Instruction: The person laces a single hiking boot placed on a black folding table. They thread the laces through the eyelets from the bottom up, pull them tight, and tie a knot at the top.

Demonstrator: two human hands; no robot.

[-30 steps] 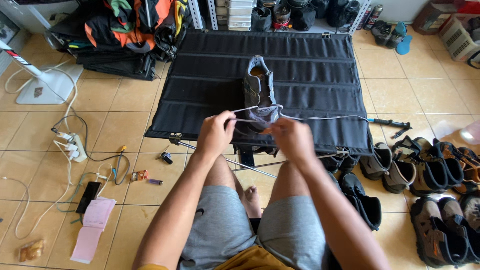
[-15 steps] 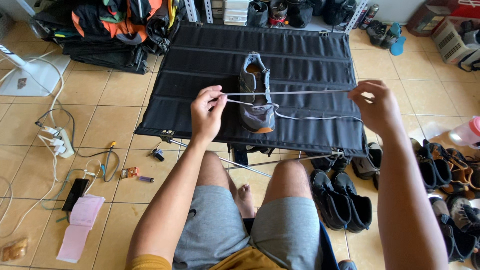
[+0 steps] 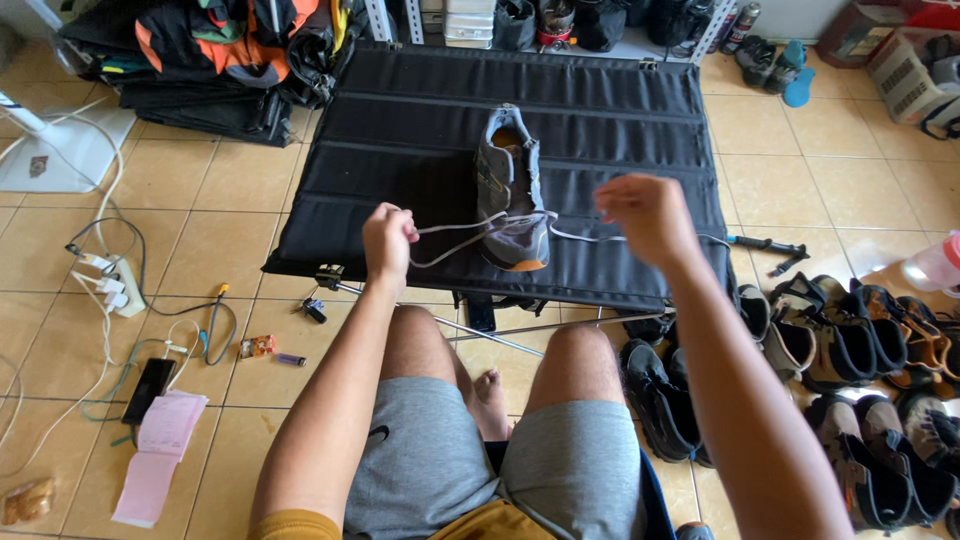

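Observation:
A grey shoe (image 3: 510,190) with an orange lining and toe stands on a low black fabric table (image 3: 400,150), toe toward me. Grey laces (image 3: 450,232) run out from its lower eyelets to both sides. My left hand (image 3: 388,240) is closed on the left lace end, left of the shoe. My right hand (image 3: 645,215) is closed on the right lace end (image 3: 580,237), to the shoe's right, and the lace on that side hangs slack. My bare knees are below the table's front edge.
Several pairs of shoes (image 3: 860,350) crowd the tiled floor at the right. A power strip with cables (image 3: 110,285), a phone (image 3: 150,390) and a pink pad (image 3: 155,455) lie at the left. Folded clothes and bags (image 3: 210,60) sit at the back left.
Both hands first pulled the laces wide apart from the shoe's toe. Now they have come back inward and the laces have gone slack. The view shifted slightly.

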